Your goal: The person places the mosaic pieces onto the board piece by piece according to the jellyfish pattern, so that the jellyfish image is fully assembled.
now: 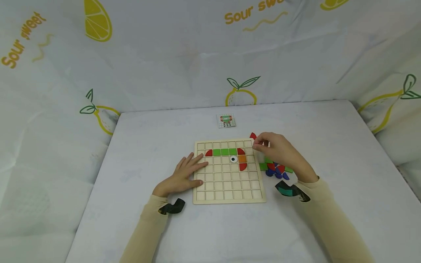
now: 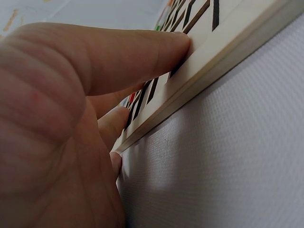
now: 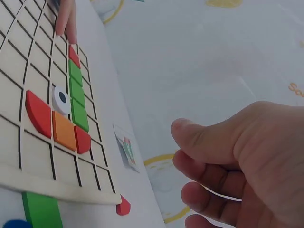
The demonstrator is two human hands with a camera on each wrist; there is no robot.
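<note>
A wooden grid board (image 1: pixel 218 187) lies on the table. My left hand (image 1: pixel 182 176) rests on its left edge with fingers spread, the thumb pressing the rim in the left wrist view. Red quarter-round pieces, green squares (image 1: pixel 224 152), an orange square (image 1: pixel 242 159) and a white eye piece (image 1: pixel 233 159) sit in its upper cells. Over the board's upper right corner hovers my right hand (image 1: pixel 274 148), raised above the surface. Its fingers are loosely bent; in the right wrist view I see nothing between thumb and fingertips.
Right of the board, partly under my right hand, lies a pile of loose green, red and blue pieces (image 1: pixel 279 176). One red piece (image 1: pixel 253 135) lies by the upper right corner. A small pattern card (image 1: pixel 226 120) lies behind the board, before a fabric backdrop (image 1: pixel 164 73).
</note>
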